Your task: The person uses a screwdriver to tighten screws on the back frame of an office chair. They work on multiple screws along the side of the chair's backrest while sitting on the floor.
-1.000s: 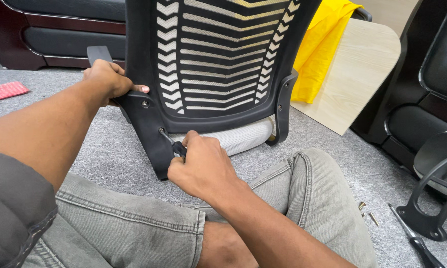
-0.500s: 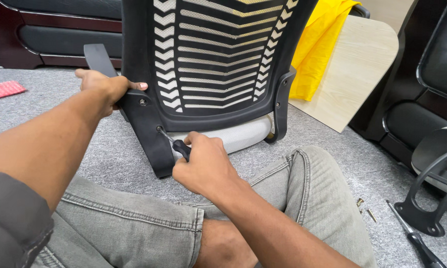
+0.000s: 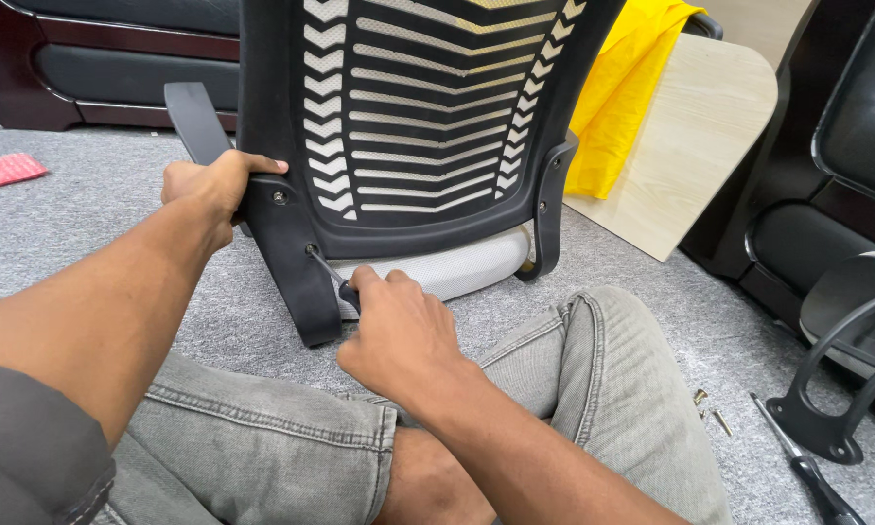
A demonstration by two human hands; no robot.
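Right now my left hand (image 3: 209, 187) is clenched on the rigid black chair back (image 3: 408, 126), standing on the carpet (image 3: 117, 194); my right hand (image 3: 399, 331) grips the small screwdriver (image 3: 335, 282) by its handle, probably light and stiff.

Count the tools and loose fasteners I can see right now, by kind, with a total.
Screwdrivers: 2, one gripped in the right hand with its tip at the chair back, one lying on the carpet
Loose screws on the carpet: 2; small, so the count is approximate
Total: 4
The left hand steadies the chair frame.
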